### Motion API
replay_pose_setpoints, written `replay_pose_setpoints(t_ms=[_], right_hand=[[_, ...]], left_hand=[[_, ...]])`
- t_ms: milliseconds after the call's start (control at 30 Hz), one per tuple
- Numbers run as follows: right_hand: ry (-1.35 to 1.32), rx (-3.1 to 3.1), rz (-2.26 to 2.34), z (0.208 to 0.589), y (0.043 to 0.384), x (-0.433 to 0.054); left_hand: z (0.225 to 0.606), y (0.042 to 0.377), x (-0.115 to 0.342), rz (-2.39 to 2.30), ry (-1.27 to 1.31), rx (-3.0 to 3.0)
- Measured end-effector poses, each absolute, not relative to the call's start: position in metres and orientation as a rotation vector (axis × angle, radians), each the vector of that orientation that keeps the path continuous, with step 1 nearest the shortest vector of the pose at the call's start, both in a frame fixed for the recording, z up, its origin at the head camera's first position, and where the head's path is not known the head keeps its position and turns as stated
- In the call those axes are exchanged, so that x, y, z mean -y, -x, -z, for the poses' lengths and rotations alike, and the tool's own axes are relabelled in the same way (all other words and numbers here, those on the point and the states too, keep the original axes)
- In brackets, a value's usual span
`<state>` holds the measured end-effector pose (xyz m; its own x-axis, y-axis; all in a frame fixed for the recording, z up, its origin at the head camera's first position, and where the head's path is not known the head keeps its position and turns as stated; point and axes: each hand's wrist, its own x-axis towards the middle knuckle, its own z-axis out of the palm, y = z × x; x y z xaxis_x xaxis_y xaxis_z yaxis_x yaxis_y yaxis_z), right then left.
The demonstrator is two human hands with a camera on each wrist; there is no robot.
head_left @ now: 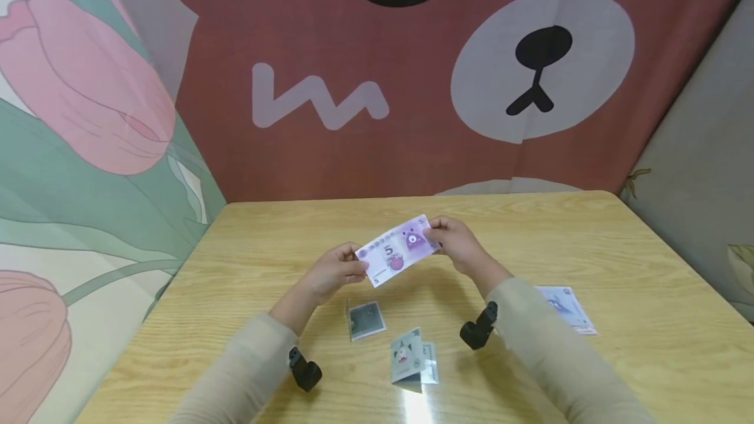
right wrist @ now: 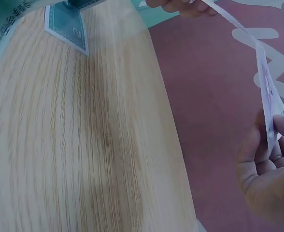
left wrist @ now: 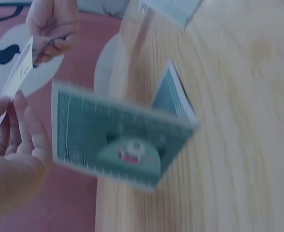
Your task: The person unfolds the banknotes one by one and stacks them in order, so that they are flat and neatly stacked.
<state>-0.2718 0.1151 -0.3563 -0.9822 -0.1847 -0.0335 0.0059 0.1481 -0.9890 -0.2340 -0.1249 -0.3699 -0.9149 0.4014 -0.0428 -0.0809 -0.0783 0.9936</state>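
A purple-and-white play banknote (head_left: 381, 250) marked 5 is stretched between both hands above the table. My left hand (head_left: 332, 271) pinches its left end between thumb and fingers. At the opposite end, my right hand (head_left: 462, 244) pinches the upper right part. The note tilts, its right end higher, and in the right wrist view the banknote (right wrist: 266, 89) shows nearly edge-on with a slight bend. Below the hands stand two folded greenish notes: one folded note (head_left: 366, 320) to the left, and another folded note (head_left: 408, 355) closer to me, propped like a tent.
Flat on the wooden table (head_left: 265, 228), a bluish note (head_left: 568, 309) lies partly behind the right sleeve (head_left: 548, 339). A printed cloth (head_left: 330, 156) hangs behind the table's far edge. Each forearm carries a small black wrist camera (head_left: 305, 370).
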Motion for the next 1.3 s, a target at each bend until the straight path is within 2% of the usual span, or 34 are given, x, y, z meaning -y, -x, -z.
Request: replay_pose_setpoints(t_ms=[467,767,1300], right_hand=[[0.228,-2.385,1.836,0.354,0.251,-0.154],[0.337,-2.352,1.782,0.353,0.239,-0.179],[0.354,-2.352,1.769,0.367,0.219,-0.221]], left_hand=[[0.367,0.227,0.090,-2.195,-0.059,-1.986],[0.367,0.221,0.076,-2.156,-0.100,-2.033],[0.371,0.212,0.042,-2.085,-0.072,-2.050]])
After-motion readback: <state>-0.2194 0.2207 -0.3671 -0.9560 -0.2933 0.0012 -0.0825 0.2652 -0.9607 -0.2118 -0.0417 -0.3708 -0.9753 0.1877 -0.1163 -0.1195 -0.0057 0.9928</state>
